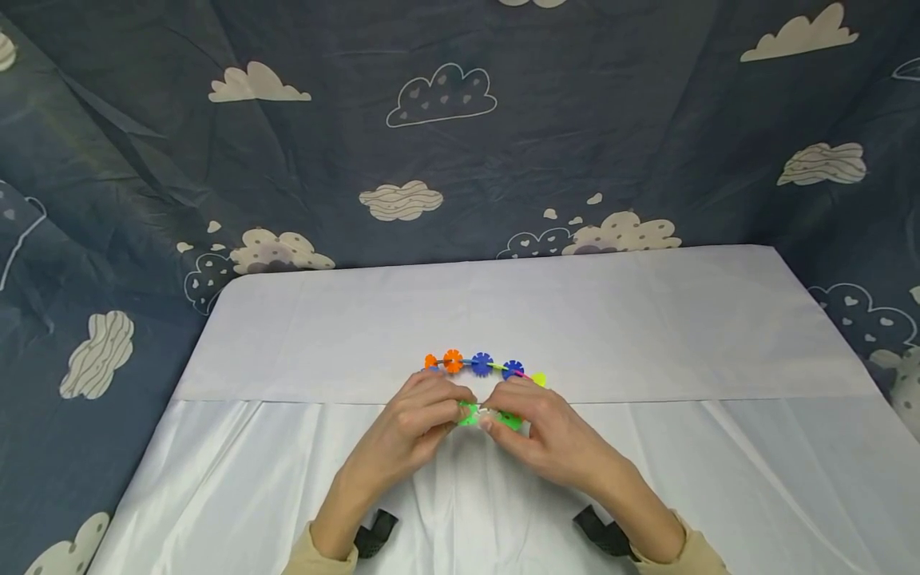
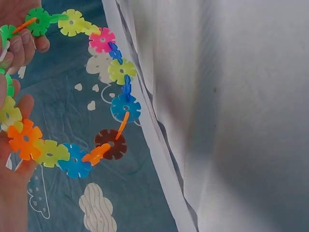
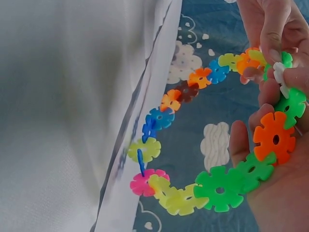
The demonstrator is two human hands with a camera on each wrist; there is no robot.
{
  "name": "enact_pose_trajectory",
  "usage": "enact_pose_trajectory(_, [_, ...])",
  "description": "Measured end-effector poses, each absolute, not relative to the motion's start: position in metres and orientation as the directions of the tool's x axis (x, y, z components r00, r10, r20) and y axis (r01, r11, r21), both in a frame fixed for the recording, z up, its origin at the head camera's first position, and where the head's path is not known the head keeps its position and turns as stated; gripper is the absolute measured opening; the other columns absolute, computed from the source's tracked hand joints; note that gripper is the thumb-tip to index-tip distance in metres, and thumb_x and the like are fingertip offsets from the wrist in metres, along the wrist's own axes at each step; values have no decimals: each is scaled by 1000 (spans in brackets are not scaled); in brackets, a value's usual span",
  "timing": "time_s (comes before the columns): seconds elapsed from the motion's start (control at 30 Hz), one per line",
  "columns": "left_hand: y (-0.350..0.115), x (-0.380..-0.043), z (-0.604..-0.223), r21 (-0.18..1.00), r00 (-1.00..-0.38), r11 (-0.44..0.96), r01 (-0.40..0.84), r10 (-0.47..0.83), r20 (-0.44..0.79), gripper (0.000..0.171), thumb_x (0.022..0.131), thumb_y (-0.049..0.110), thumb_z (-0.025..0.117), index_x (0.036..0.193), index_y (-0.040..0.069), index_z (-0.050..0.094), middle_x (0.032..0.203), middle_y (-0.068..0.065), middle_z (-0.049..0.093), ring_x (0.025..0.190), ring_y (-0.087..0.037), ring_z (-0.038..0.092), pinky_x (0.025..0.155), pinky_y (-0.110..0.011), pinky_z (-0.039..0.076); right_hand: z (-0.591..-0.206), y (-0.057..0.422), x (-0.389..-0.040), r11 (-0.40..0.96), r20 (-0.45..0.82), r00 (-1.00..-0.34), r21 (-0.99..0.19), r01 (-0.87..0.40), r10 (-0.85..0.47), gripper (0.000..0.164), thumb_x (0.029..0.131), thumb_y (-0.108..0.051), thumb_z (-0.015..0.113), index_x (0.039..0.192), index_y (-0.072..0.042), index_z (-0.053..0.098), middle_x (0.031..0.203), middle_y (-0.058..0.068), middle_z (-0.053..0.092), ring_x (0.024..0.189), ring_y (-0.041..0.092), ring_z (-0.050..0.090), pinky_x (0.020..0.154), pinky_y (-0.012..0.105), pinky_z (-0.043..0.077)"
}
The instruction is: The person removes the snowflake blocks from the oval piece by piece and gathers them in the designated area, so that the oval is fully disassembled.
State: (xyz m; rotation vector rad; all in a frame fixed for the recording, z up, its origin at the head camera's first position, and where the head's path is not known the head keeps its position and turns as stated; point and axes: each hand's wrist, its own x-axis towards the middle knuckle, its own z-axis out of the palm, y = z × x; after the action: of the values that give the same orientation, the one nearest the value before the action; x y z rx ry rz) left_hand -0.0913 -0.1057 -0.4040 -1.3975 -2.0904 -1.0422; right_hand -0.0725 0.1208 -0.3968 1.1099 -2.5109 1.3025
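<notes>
Both hands hold a loop of notched plastic snowflake discs above the table. My left hand [image 1: 417, 419] pinches a green disc [image 1: 469, 414] at one side of the join. Opposite it, my right hand [image 1: 553, 431] grips another green disc [image 1: 511, 421]. Between the fingertips sits a white disc [image 3: 279, 73], seen nearly edge-on in the right wrist view; fingers partly cover it. The chain hangs in an arc through orange [image 2: 25, 139], blue [image 2: 75, 161], brown [image 2: 110, 144], yellow [image 2: 122, 71] and pink [image 2: 102, 40] discs. Whether the white disc is slotted into both greens, I cannot tell.
A white cloth covers the table [image 1: 287, 335], with a fold line across it. Dark blue fabric with cloud prints [image 1: 446, 160] hangs behind and at the sides. Black straps [image 1: 377, 533] sit by both wrists, and beige sleeves [image 1: 323, 551] show at the bottom.
</notes>
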Motion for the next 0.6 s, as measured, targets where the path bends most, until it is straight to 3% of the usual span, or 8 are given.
enact_pose_trajectory(0.6, [-106, -91, -408, 380, -447, 244, 892, 600, 663, 18, 86, -7, 64, 87, 11, 65, 102, 3, 67, 95, -10, 61, 98, -37, 43, -397, 121, -72, 394, 394, -738, -657, -643, -548, 11, 100, -22, 59, 92, -30, 60, 83, -21, 52, 84, 8, 53, 75, 26, 42])
